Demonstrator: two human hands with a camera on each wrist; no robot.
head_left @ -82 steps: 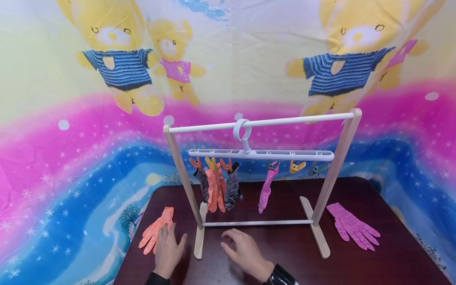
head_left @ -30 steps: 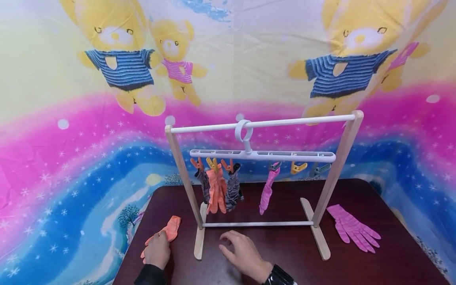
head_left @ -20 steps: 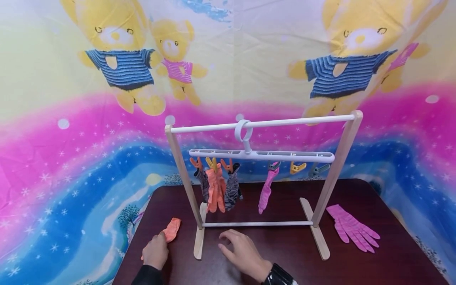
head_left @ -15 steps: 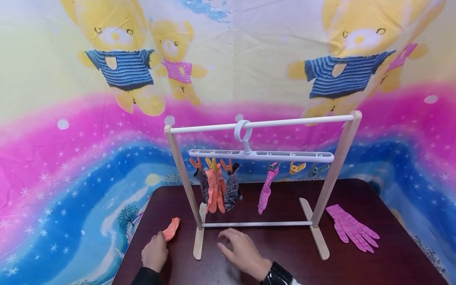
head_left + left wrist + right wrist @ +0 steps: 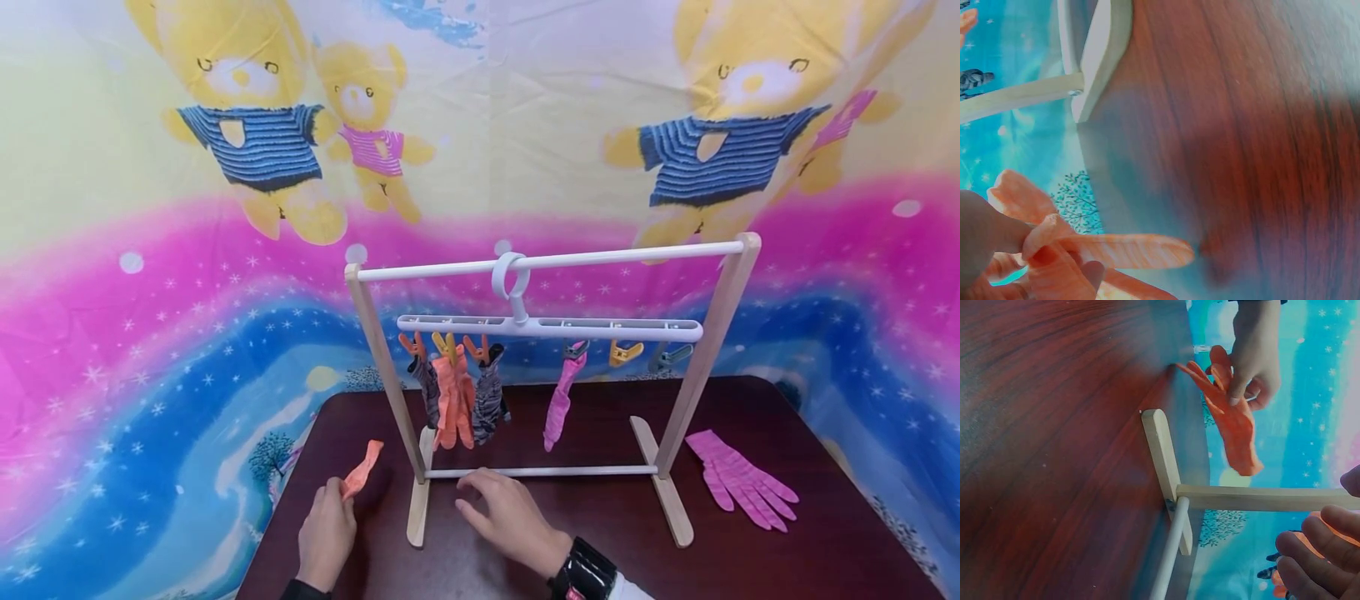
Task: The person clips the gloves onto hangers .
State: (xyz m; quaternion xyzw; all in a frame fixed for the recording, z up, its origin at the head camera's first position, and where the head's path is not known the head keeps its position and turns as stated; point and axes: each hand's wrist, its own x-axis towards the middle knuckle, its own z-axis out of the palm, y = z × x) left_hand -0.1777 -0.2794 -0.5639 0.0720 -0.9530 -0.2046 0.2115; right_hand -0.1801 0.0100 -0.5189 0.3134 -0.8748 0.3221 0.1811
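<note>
My left hand (image 5: 327, 533) pinches an orange knit glove (image 5: 363, 472) by its finger end at the left of the table. In the right wrist view the glove (image 5: 1235, 434) is lifted off the table, its cuff pointing away from the hand. The left wrist view shows its limp fingers (image 5: 1141, 251) close up. My right hand (image 5: 517, 525) hovers before the rack's lower bar, fingers loosely bent, holding nothing. On the white clip hanger (image 5: 600, 328) hang a second orange glove (image 5: 455, 404), dark grey mottled knitwear (image 5: 490, 400) and a folded pink item (image 5: 558, 408).
A wooden rack (image 5: 712, 342) with white bars carries the hanger. A yellow clip (image 5: 626, 353) and a grey clip (image 5: 672, 359) hang with nothing in them. A pink glove (image 5: 742, 481) lies flat at the right of the dark table (image 5: 787, 567). Behind stands a printed backdrop (image 5: 487, 167).
My left hand went from resting over the flat orange glove to gripping it, then raised it off the table. My right hand has shifted only slightly.
</note>
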